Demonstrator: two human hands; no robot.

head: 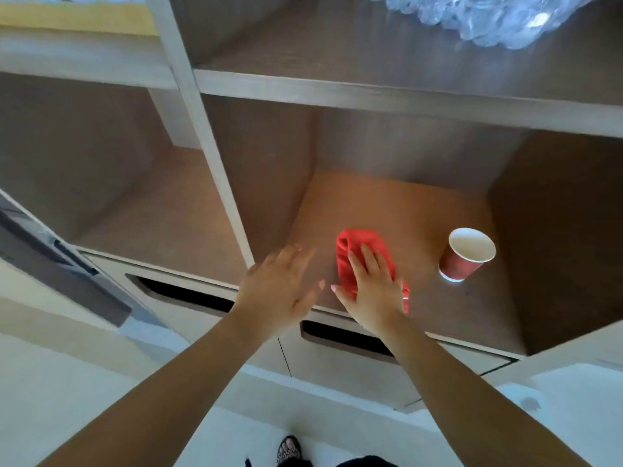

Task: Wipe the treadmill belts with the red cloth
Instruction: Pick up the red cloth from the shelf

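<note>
A folded red cloth (357,246) lies on the brown floor of an open shelf compartment (397,203), near its front edge. My right hand (369,288) lies flat on top of the cloth, fingers straight and spread, covering its near half. My left hand (279,291) hovers just left of it over the shelf's front edge, fingers straight, holding nothing. No treadmill is in view.
A red paper cup (467,256) stands tilted on the same shelf, right of the cloth. A crumpled clear plastic pack (478,15) sits on the shelf above. Upright dividers (215,156) flank the compartment. Drawers with dark handle slots (344,337) lie below. A dark rail (50,251) runs at left.
</note>
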